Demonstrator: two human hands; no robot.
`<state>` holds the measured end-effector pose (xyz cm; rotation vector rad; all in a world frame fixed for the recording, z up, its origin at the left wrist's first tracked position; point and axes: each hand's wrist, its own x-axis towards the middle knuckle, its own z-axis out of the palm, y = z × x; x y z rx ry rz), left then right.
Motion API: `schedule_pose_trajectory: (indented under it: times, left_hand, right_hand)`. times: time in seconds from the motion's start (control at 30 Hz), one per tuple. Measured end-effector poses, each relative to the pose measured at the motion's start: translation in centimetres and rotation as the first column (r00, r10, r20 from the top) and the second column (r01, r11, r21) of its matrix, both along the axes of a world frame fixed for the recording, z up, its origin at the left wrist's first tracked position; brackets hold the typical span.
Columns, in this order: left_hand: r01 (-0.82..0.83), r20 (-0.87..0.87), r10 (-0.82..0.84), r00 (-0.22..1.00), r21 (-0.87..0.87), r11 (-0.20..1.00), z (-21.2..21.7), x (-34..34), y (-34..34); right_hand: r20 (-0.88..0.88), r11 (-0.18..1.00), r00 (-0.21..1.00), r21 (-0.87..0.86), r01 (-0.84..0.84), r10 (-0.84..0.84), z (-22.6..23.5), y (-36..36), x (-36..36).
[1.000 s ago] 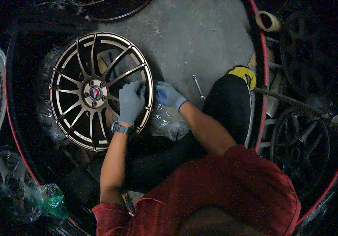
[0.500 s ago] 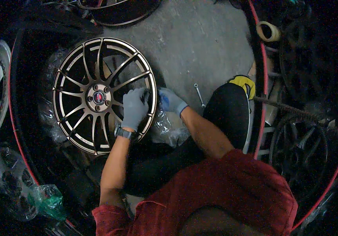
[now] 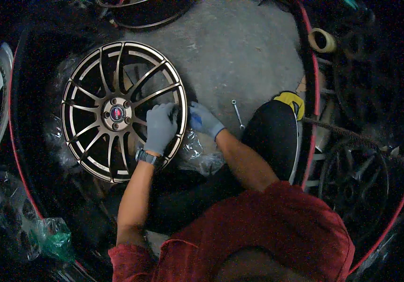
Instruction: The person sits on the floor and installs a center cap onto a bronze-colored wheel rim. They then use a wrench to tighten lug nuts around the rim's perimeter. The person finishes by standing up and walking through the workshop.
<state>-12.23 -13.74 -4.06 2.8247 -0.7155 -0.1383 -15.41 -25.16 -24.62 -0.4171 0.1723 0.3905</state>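
Observation:
A bronze multi-spoke alloy wheel (image 3: 117, 134) lies face up at the left, with a round centre cap (image 3: 117, 113) amid its bolt holes. My left hand (image 3: 160, 126), in a grey glove with a watch at the wrist, rests over the right-hand spokes. Its fingers curl in toward the rim, and whatever they pinch is hidden. Just outside the rim's right edge is my right hand (image 3: 205, 121), in a grey glove with blue on the palm side. Those fingers are bent against the wheel's outer side, their tips in shadow.
A combination wrench (image 3: 238, 114) lies on the grey floor (image 3: 239, 56) right of my hands. Clear plastic wrap (image 3: 197, 150) sits under the wheel. Other wheels (image 3: 355, 183) stand around, with a tape roll (image 3: 323, 40) at the far right. My yellow-tipped shoe (image 3: 290, 102) is on the right.
The whole view has shifted slightly. Both hands stay at the wheel's right rim, with the right hand's fingers turned a little.

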Motion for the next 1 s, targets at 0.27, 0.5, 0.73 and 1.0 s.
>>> schedule_pose_trajectory:
  times: [0.27,0.5,0.73,1.0]
  left_hand:
    - [-0.035,-0.026,0.034,0.999,-0.006,0.999,0.5,-0.1,-0.4]
    - [-0.037,-0.069,0.038,0.997,0.015,0.999,0.8,0.0,-0.4]
    - [-0.008,-0.027,0.010,1.000,0.048,0.999,0.7,-0.2,-0.2]
    - [-0.016,-0.023,0.017,1.000,0.036,0.999,0.6,-0.1,-0.4]
  right_hand:
    - [-0.067,0.897,0.994,0.440,-0.044,0.082,5.1,-2.1,-0.8]
    - [0.071,0.994,0.994,0.067,-0.087,0.082,1.9,-1.7,-0.9]
    - [0.235,0.945,0.972,-0.324,0.053,0.026,-2.6,-0.2,-1.0]
    - [0.389,0.755,0.916,-0.629,0.188,0.096,-7.2,1.1,-0.5]
